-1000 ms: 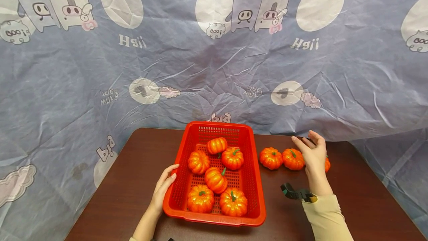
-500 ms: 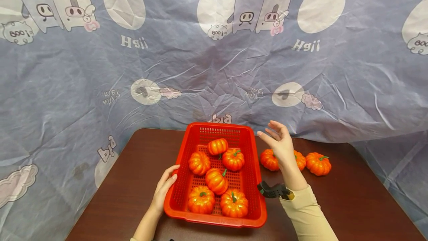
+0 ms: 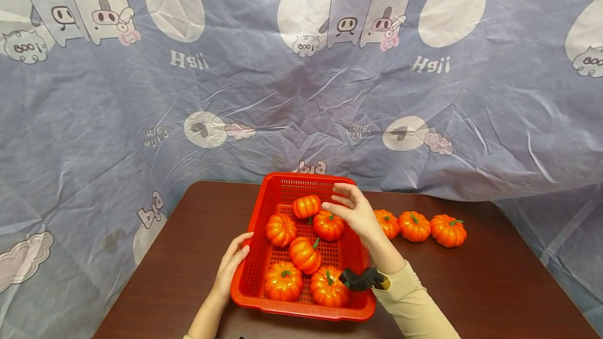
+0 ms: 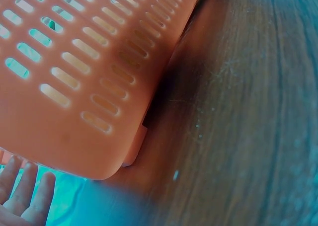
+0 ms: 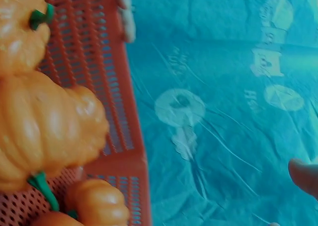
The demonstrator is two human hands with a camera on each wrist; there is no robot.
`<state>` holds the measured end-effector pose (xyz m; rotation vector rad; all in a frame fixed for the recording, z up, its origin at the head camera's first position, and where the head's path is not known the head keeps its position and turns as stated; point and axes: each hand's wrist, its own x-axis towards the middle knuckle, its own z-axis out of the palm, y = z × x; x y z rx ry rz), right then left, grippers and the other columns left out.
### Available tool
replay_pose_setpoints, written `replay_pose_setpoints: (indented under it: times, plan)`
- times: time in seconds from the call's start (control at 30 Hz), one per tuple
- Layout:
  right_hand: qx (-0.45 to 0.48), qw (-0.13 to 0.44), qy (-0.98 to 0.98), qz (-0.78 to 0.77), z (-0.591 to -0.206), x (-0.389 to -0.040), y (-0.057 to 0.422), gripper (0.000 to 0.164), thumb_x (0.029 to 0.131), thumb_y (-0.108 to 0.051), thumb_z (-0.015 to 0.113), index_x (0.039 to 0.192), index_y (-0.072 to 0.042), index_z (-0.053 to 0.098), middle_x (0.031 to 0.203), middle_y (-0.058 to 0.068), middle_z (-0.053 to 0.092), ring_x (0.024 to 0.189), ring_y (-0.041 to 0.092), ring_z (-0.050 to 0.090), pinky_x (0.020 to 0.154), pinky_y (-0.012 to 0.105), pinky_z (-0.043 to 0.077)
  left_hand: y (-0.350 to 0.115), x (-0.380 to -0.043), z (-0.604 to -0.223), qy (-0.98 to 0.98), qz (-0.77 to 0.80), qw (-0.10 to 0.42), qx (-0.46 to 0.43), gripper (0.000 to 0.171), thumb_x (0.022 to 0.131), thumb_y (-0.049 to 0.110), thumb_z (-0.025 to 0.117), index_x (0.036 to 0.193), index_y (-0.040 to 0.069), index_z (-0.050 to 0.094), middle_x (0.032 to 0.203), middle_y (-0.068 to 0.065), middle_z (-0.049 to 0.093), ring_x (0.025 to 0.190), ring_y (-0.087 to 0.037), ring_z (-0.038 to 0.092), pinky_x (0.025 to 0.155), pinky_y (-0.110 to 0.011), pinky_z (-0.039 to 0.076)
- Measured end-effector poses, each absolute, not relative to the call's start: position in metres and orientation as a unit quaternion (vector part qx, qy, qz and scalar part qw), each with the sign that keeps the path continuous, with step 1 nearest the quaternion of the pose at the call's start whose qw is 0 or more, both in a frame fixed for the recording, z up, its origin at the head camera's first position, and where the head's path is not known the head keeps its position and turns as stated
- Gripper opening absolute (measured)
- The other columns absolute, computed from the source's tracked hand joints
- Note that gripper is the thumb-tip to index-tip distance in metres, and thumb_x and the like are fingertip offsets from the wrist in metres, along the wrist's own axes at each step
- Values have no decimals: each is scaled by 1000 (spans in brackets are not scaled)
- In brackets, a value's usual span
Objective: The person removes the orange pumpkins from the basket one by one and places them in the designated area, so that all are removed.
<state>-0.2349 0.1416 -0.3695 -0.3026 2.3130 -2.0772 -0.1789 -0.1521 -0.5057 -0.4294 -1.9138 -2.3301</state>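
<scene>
Though the right hand (image 3: 357,213) has swung over the rectangular red plastic basket (image 3: 301,309), its grip is slack, empty: six round orange pumpkins (image 3: 305,256) inside, three more (image 3: 414,227) outside at three o'clock, left hand (image 3: 228,269) resting uncurled at nine.

In the head view, the right hand (image 3: 358,216) hides a piece of the right rim of the red basket (image 3: 301,312), and also the left side of the leftmost pumpkin (image 3: 388,225) on the surface (image 3: 494,276). A dark thing (image 3: 242,337) at the bottom edge is too small to recognise. The left wrist view cuts the left hand (image 4: 22,206) at its corner.
</scene>
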Motion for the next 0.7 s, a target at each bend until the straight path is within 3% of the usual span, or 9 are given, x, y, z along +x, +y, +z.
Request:
replay_pose_setpoints:
  times: [0.23,0.7]
  plan:
    - [-118,58,761,-635,-385,-234,123,60,79,-15,74,130,-5,45,132,14,44,123,35,43,94,43,42,-151,-179,-507,-627,-764,48,-141,37,99,12,39,134,-2,39,125,-28,41,104,-26,52,84,-31,47]
    - [-111,81,806,-575,-408,-235,106,59,74,-23,79,124,-6,53,131,19,47,122,37,44,96,50,39,-152,-179,-505,-625,-766,46,-143,37,100,12,39,134,-2,38,125,-30,40,105,-28,52,84,-32,47]
